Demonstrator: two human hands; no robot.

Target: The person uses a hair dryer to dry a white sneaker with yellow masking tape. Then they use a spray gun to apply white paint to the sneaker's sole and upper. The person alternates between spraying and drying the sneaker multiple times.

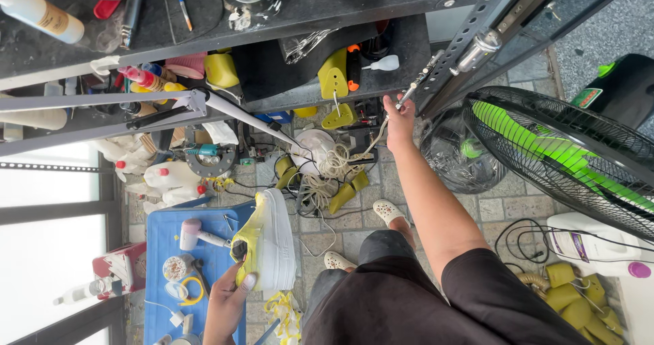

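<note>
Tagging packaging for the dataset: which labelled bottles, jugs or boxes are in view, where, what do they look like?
White bottle: top-left shelf, lying, tan label.
White jug: floor at right under the fan, purple cap, purple-and-white label.
White jugs: floor left of centre, red caps.
Red-and-white box: left of blue table.
Left hand holds a white shoe; right hand holds a thin tool.
</note>
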